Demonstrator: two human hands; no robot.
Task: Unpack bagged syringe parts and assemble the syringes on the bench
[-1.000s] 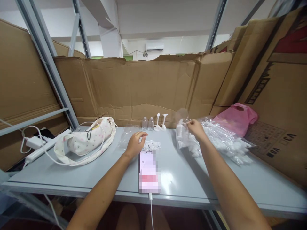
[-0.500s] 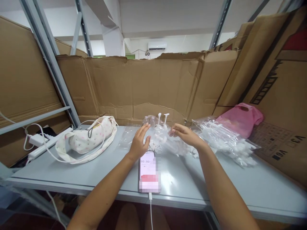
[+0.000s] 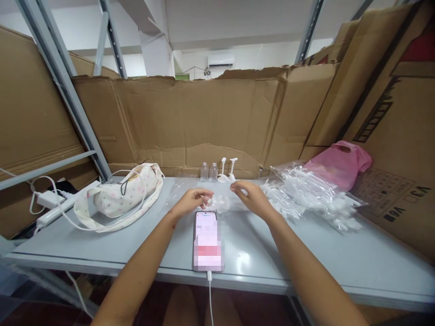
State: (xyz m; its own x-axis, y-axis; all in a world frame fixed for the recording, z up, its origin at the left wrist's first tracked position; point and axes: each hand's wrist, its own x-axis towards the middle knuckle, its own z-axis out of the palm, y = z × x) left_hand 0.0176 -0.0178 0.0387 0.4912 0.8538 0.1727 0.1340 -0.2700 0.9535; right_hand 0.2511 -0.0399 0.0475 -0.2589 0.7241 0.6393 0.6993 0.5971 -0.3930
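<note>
- Reaching forward and inward with bare left forearm (image 3: 142, 258) and bare right forearm (image 3: 304, 253).
- Holding bare left hand (image 3: 193, 202) half curled, fingertips turned rightward.
- Holding bare right hand (image 3: 250, 196) loosely bent, fingertips pointing leftward, apart from the other.

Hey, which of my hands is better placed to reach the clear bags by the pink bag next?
Probably your right hand: it is closer to the clear bags. Your left hand, near the far end of the phone, would have to reach past the right.
</note>
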